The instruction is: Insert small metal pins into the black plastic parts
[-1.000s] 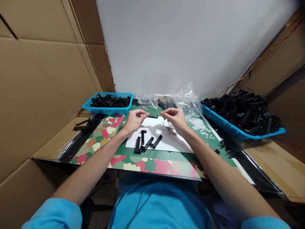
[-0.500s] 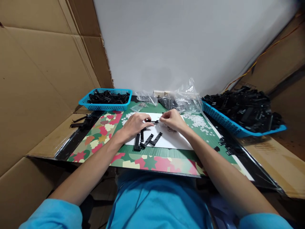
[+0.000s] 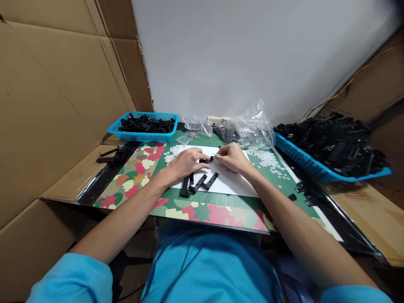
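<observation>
My left hand (image 3: 186,162) rests on the white sheet (image 3: 233,185), its fingers pinched on one end of a small black plastic part (image 3: 206,160). My right hand (image 3: 232,156) meets it from the right, fingers closed at the part's other end; what it pinches is too small to name. Several black bar-shaped parts (image 3: 198,183) lie on the sheet just below my hands. A heap of small metal pieces (image 3: 227,170) is partly hidden under my right hand.
A blue basket (image 3: 142,135) of black parts stands back left, a larger blue basket (image 3: 318,168) heaped with black parts on the right. Clear plastic bags (image 3: 249,130) lie at the back. White pellets (image 3: 267,159) are scattered on the green mat. Cardboard walls flank both sides.
Both hands came down from above the sheet onto it and closed together on the small black part. The view shifted slightly.
</observation>
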Demonstrator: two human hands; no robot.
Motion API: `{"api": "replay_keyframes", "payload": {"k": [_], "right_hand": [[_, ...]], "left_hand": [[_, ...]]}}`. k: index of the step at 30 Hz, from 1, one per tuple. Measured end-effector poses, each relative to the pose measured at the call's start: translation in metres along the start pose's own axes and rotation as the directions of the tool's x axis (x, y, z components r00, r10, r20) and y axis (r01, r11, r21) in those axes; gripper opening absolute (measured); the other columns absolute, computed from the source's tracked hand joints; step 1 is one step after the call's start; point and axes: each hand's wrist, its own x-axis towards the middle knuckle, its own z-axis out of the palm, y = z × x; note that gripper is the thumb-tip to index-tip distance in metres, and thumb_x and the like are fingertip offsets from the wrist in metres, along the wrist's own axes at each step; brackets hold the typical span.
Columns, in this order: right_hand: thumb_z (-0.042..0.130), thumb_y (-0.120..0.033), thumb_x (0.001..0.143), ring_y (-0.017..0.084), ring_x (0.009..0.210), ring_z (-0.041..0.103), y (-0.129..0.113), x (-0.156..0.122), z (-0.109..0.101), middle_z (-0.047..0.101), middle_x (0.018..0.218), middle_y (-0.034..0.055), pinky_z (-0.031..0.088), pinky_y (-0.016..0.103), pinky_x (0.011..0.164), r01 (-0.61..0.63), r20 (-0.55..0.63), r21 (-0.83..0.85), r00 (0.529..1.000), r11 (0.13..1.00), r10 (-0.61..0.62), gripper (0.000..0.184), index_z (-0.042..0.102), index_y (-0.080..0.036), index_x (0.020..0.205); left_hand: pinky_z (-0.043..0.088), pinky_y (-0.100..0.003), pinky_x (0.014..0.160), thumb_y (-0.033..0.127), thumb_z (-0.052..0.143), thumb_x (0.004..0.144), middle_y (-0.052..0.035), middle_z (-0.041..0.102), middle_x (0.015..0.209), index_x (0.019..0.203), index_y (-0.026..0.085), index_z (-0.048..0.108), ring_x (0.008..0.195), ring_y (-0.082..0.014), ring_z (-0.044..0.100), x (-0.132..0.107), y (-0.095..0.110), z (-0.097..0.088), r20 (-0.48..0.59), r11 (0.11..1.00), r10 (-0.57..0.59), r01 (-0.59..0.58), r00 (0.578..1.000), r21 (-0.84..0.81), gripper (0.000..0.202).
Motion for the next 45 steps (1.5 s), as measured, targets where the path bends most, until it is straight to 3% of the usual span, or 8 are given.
{"api": "replay_keyframes", "payload": {"k": [6,11,18,34,45], "right_hand": [[0.066,-0.030,0.083,0.018,0.064,0.059,0.001,0.000,0.004,0.075,0.070,0.0070,0.041,0.031,0.061,0.082,-0.016,-0.004,0.997,0.997,-0.082,0.025,0.083,-0.013,0.075],[0.065,-0.028,0.085,0.019,0.065,0.062,-0.001,-0.001,0.008,0.079,0.076,0.0095,0.042,0.030,0.063,0.088,-0.035,-0.024,0.995,0.996,-0.088,0.026,0.085,-0.012,0.079],[0.066,-0.027,0.087,0.021,0.070,0.067,0.003,-0.001,0.012,0.082,0.084,0.0127,0.046,0.031,0.068,0.115,-0.056,-0.064,0.991,0.991,-0.119,0.024,0.087,-0.014,0.084],[0.068,-0.026,0.087,0.020,0.070,0.066,0.002,-0.003,0.020,0.082,0.085,0.0108,0.039,0.030,0.066,0.100,-0.092,-0.200,0.988,0.975,-0.120,0.018,0.083,-0.017,0.084],[0.064,-0.028,0.089,0.020,0.068,0.064,-0.003,0.000,0.009,0.081,0.083,0.0108,0.040,0.031,0.065,0.108,0.007,-0.131,0.994,0.985,-0.108,0.024,0.084,-0.015,0.085]], "left_hand": [[0.049,-0.034,0.081,0.044,0.077,0.098,-0.0071,0.072,0.096,0.116,0.022,0.084,0.087,-0.0213,0.067,0.001,-0.001,0.004,0.010,0.997,-0.036,0.037,0.999,-0.074,0.028],[0.048,-0.034,0.079,0.045,0.077,0.098,-0.0055,0.071,0.094,0.116,0.028,0.086,0.081,-0.0194,0.065,0.000,-0.002,0.004,0.041,0.986,-0.084,0.089,0.996,-0.139,0.026],[0.045,-0.033,0.074,0.048,0.075,0.099,-0.0049,0.071,0.089,0.109,0.027,0.087,0.078,-0.0183,0.063,0.000,0.001,0.005,0.018,0.980,-0.101,0.102,0.995,-0.171,0.026],[0.049,-0.034,0.074,0.046,0.076,0.098,-0.0086,0.081,0.095,0.111,0.024,0.088,0.080,-0.0198,0.068,0.001,0.002,0.005,-0.005,0.939,-0.162,0.153,0.987,-0.310,0.028],[0.048,-0.034,0.074,0.045,0.074,0.099,-0.0071,0.078,0.092,0.110,0.025,0.088,0.078,-0.0189,0.066,0.001,0.001,0.003,0.004,0.942,-0.166,0.160,0.986,-0.295,0.027]]}}
